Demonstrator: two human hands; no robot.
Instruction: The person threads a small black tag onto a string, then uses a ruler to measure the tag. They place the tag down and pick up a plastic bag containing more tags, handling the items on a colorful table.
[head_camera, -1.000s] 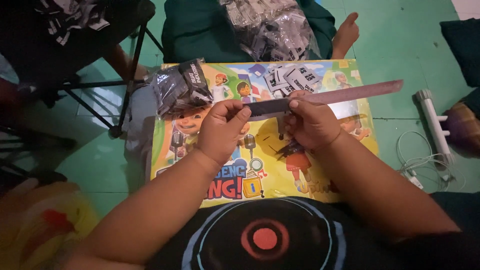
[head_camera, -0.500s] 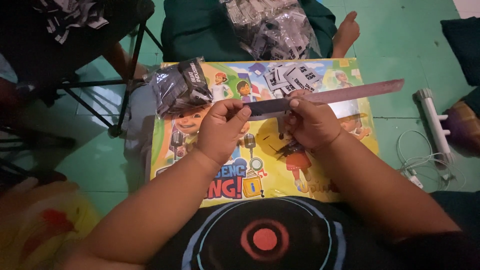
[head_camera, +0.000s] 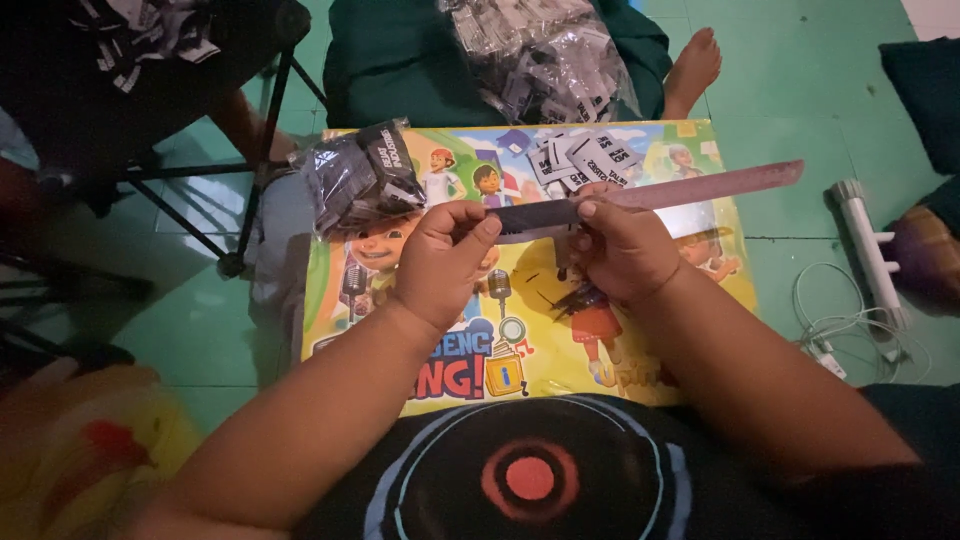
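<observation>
Hands: left hand pinches dark strip; right hand clamps strip against ruler. Risk: loosened grip lets strip slide off ruler.

I saw a dark flat strip held level between my left hand and right hand, pinched at either end by thumb and fingertips. A long translucent pinkish ruler lay against the strip's far edge, running out past my right hand and tilting slightly upward, its far end free.
</observation>
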